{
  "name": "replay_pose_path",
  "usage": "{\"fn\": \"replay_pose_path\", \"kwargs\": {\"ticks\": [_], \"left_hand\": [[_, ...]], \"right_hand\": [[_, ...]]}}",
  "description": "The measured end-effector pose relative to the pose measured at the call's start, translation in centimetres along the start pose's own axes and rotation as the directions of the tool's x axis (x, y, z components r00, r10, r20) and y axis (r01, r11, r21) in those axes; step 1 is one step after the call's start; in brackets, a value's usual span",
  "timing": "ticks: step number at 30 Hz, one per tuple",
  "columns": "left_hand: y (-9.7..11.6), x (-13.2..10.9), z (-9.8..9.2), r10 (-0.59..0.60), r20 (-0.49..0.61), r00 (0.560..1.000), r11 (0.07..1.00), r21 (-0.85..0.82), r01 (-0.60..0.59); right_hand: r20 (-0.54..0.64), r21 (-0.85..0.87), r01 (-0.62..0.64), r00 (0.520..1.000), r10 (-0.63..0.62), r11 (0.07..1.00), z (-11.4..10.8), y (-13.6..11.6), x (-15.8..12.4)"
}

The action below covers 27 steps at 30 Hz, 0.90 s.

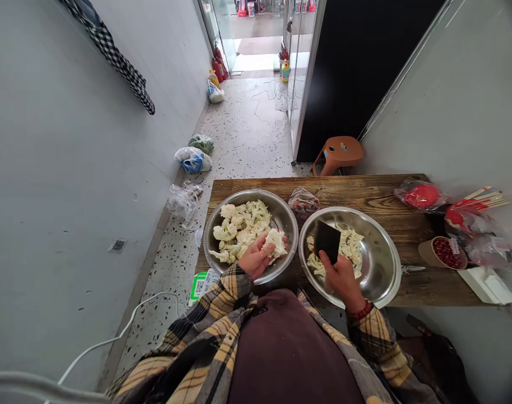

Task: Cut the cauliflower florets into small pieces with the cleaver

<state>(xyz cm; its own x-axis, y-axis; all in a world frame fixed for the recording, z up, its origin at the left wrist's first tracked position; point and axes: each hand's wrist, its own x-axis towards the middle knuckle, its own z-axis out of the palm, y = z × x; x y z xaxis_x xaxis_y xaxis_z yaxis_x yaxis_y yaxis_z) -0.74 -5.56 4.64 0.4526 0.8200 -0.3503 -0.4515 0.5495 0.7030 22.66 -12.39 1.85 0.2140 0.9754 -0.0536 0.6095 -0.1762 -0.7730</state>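
Note:
My left hand (256, 258) is closed round a white cauliflower piece (276, 241) at the near rim of the left steel bowl (281, 211), which is heaped with cauliflower florets (239, 227). My right hand (342, 276) grips a dark-bladed cleaver (327, 240), its blade upright over the right steel bowl (386, 247). That bowl holds a smaller pile of cut florets (351, 247). Both bowls stand side by side on a wooden table (365, 193).
A clear bag (303, 202) lies behind the bowls. At the table's right are a red bagged item (420, 196), red-tipped skewers (483, 199), a cup of red beans (444, 252) and a white box (487, 285). An orange stool (338, 154) and floor bags (193, 159) lie beyond.

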Motion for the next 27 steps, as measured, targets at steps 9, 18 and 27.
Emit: {"fn": "replay_pose_path", "kwargs": {"ticks": [9,18,27], "left_hand": [[-0.8,0.5,-0.2,0.142,-0.11,0.984,0.959,0.261,-0.109],[-0.4,-0.4,-0.6,0.208,-0.073,0.975,0.856,0.496,-0.145],[0.2,-0.6,0.6,0.288,-0.044,0.957,0.723,0.665,-0.187]], "right_hand": [[-0.005,0.126,0.407,0.912,-0.41,0.905,0.5,-7.8,-1.2],[0.047,0.084,0.456,0.887,-0.46,0.886,1.4,-8.4,-1.3],[-0.026,0.063,0.411,0.912,-0.41,0.91,2.6,-8.6,-1.1]]}}
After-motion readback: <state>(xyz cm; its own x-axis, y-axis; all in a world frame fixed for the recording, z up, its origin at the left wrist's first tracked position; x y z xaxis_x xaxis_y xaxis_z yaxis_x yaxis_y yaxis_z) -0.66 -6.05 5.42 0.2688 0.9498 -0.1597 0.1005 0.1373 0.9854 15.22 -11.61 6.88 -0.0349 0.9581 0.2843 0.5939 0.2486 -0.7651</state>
